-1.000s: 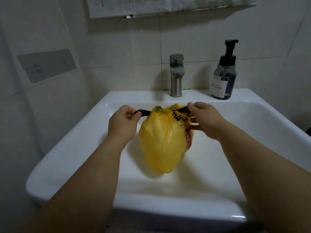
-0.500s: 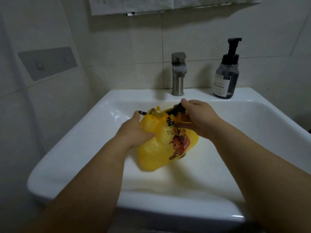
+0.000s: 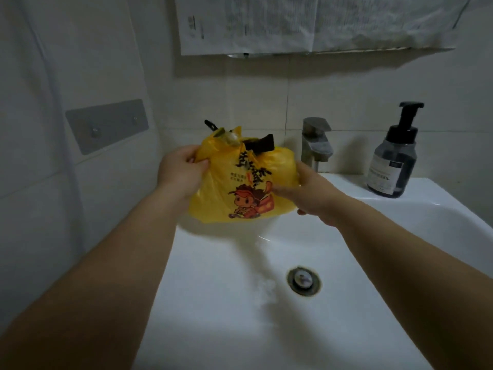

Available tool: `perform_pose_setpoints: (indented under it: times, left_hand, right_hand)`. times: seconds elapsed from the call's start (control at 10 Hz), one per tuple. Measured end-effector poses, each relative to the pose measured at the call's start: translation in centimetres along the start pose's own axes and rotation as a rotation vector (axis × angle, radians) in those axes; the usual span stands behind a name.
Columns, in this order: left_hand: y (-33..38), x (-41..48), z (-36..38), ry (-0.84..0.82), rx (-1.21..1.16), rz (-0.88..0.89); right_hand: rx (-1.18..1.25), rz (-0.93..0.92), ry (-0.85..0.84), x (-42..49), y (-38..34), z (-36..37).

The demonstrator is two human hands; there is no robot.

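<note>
A yellow plastic bag (image 3: pixel 226 193) with a cartoon figure and dark lettering hangs above the back left of the white sink (image 3: pixel 229 303). Black strap ends (image 3: pixel 260 145) stick out of its tied top. My left hand (image 3: pixel 180 173) grips the bag's upper left side, thumb over the plastic. My right hand (image 3: pixel 310 194) holds the bag's right side, fingers curled round it from behind and below. The bag is bulging and closed; what is inside stays hidden.
A steel tap (image 3: pixel 316 141) stands at the back of the sink, with a dark pump soap bottle (image 3: pixel 392 161) to its right. The drain (image 3: pixel 303 281) lies in the basin. A grey plate (image 3: pixel 106 125) is on the left wall, papers (image 3: pixel 306 22) hang above.
Both hands let go of the black straps and took the bag by its sides, lifting it up and left out of the basin. The view shifted so the drain shows.
</note>
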State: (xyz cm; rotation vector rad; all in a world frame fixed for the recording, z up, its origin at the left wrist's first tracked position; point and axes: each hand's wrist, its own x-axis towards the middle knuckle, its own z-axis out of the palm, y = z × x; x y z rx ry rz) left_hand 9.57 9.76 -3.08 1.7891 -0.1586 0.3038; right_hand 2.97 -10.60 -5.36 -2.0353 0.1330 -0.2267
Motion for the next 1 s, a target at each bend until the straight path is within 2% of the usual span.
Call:
perform_pose_setpoints:
  times: [0.2,0.3,0.4,0.5,0.6,0.7,0.8,0.9,1.0]
  left_hand:
    - [1.4,5.2,0.4,0.022,-0.053,0.084]
    - [0.4,6.3,1.3,0.099,0.165,0.225]
    - [-1.5,6.1,2.0,0.06,0.272,0.253]
    - [-4.2,6.1,3.5,-0.232,0.385,0.221]
    - [-4.9,6.8,4.5,-0.267,0.374,0.289]
    - [-4.6,8.2,5.4,-0.197,0.405,0.386]
    - [-5.6,8.7,5.5,-0.268,0.503,0.348]
    - [-5.8,7.8,5.0,-0.275,0.494,0.335]
    - [-4.6,7.0,3.9,-0.17,0.503,0.302]
  right_hand:
    - [-0.033,-0.101,0.407,5.8,-2.5,1.3]
    - [-0.107,-0.105,0.546,7.8,-2.9,2.4]
    - [-0.157,-0.03,0.547,8.9,-2.2,2.8]
    - [-0.193,0.011,0.42,9.7,-1.3,2.9]
    - [-0.12,-0.059,0.354,9.8,-1.0,3.0]
    - [-0.037,-0.076,0.278,9.9,-0.3,2.6]
    - [-0.151,-0.032,0.179,9.7,0.2,2.5]
    - [-0.19,-0.02,0.158,8.9,-0.4,2.6]
    - [-0.175,-0.013,0.184,7.0,-1.4,2.1]
